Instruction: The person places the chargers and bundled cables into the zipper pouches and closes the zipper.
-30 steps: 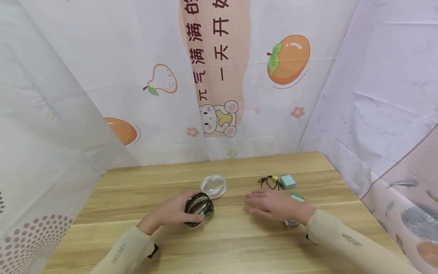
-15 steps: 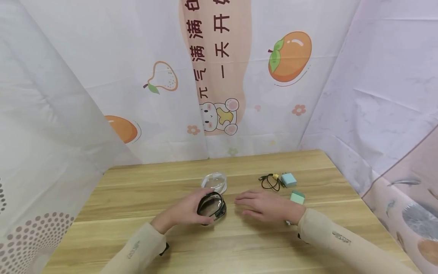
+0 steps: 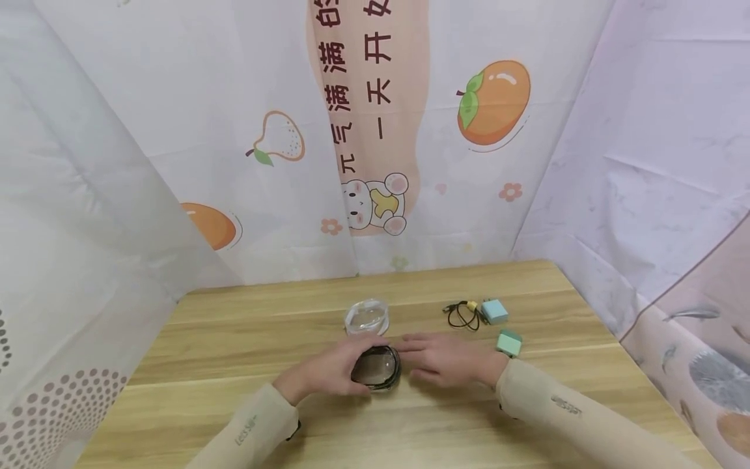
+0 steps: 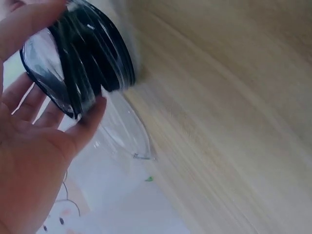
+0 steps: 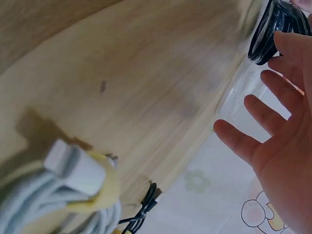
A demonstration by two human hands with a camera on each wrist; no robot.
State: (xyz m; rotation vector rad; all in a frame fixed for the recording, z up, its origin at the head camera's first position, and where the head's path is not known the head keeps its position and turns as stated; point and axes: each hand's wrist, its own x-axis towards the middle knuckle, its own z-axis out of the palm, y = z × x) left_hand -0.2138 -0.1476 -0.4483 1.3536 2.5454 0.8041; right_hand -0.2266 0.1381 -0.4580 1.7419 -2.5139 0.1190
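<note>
My left hand [image 3: 334, 368] grips a small clear round pouch with black edging [image 3: 375, 369] at the middle of the table, thumb on the near side and fingers on the far side. The left wrist view shows the pouch's dark zipped side [image 4: 92, 53] between thumb and fingers. My right hand [image 3: 442, 358] lies palm-down just right of the pouch, fingers stretched toward it with fingertips right at its edge. Spread fingers of that right hand [image 5: 278, 112] show in the right wrist view. Behind the pouch sits a second clear pouch with white edging [image 3: 368, 318].
To the right lie a black cable with a yellow tie [image 3: 465, 315], a light blue plug adapter [image 3: 495, 311] and a green block [image 3: 509, 343]. A pale coiled cable with a yellow band [image 5: 78, 180] is near the right wrist. A printed curtain [image 3: 293, 215] hangs behind the table.
My left hand has moved right with the black-edged pouch, past the front of the white-edged one. My right hand has shifted left to meet it, uncovering the green block.
</note>
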